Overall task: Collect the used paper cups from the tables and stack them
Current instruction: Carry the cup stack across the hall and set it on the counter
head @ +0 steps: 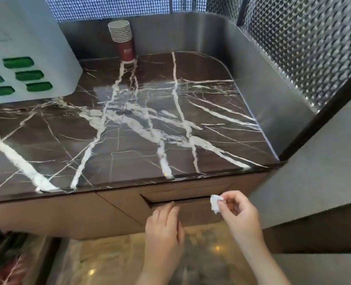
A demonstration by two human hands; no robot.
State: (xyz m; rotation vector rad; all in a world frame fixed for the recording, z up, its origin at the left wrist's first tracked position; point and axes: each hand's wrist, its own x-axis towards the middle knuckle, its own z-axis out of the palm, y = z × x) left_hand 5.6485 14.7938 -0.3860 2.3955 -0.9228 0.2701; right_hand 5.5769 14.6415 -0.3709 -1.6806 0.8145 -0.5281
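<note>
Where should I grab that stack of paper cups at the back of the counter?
Grip the stack of paper cups low, round the red side of the bottom cup, from the front: it stands upright with the steel wall close behind, and lifting by upper rims might split it.

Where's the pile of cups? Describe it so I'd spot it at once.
Find the dark marble counter with white veins. At its far edge, by the steel wall, right of the white box with green slots, stands the stack of paper cups: dark red, white-rimmed, the only round thing there.
</note>
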